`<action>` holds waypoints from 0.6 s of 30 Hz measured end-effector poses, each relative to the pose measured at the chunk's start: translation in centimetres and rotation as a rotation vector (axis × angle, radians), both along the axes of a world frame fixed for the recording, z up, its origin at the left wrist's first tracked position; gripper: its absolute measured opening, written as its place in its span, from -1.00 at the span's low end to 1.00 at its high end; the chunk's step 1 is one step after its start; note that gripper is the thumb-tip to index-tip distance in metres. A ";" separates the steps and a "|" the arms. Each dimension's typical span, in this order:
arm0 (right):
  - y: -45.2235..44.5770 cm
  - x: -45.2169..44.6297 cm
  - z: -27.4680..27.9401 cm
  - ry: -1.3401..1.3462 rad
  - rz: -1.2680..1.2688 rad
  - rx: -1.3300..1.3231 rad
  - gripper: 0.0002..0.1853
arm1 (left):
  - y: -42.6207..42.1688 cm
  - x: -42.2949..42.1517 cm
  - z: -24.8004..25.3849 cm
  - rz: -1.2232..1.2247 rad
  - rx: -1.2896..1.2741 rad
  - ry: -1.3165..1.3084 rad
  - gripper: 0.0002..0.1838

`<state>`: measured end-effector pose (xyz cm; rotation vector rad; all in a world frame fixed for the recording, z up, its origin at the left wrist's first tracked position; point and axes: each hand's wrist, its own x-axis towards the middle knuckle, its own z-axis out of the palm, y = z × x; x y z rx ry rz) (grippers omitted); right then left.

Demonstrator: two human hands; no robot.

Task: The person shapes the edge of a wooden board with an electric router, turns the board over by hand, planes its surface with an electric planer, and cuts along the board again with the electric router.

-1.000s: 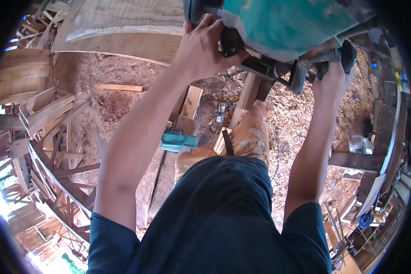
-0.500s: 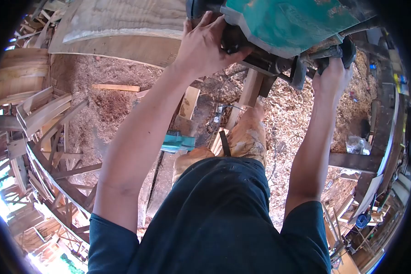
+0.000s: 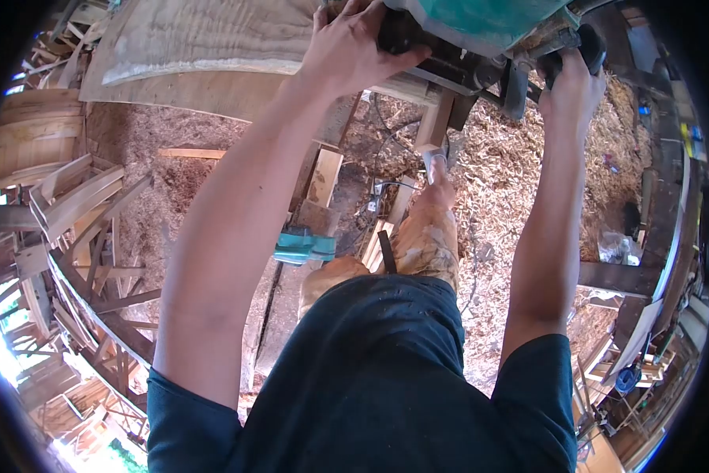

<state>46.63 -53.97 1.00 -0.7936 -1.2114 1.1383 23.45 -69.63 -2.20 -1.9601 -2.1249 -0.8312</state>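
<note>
At the top edge is a teal power tool (image 3: pixel 488 20), cut off by the frame, with dark metal parts along its near side. My left hand (image 3: pixel 348 51) wraps round a dark part at the tool's left end, its thumb stretched to the right along it. My right hand (image 3: pixel 569 91) is closed round a black handle (image 3: pixel 593 54) at the tool's right end. Below the tool, a squared wooden post (image 3: pixel 433 126) shows. Left of the tool, a broad wooden board (image 3: pixel 205 39) spreads out. The tool's kind and its underside are hidden.
Wood shavings (image 3: pixel 496 181) cover the ground round my legs. Another teal tool (image 3: pixel 303 246) lies low beside my left leg, and a dark cable (image 3: pixel 380 118) runs nearby. Stacked timber (image 3: pixel 78 189) stands at left; a dark beam (image 3: pixel 619 276) and a clear plastic bag (image 3: pixel 619 248) are at right.
The tool and both my hands sit higher in the view, the left hand slightly further left. More of the post and the ground below the tool shows. Both holds look the same.
</note>
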 end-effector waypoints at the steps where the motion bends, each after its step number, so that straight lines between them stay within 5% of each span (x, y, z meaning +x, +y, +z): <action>1: 0.4 0.1 -0.2 -0.015 -0.004 0.004 -0.64 | 0.2 -0.1 0.1 -0.009 0.006 -0.008 -0.25; 18: 0.5 -0.9 1.1 -0.019 -0.006 -0.036 -0.85 | 2.3 -0.7 -1.2 -0.012 0.157 -0.018 -0.35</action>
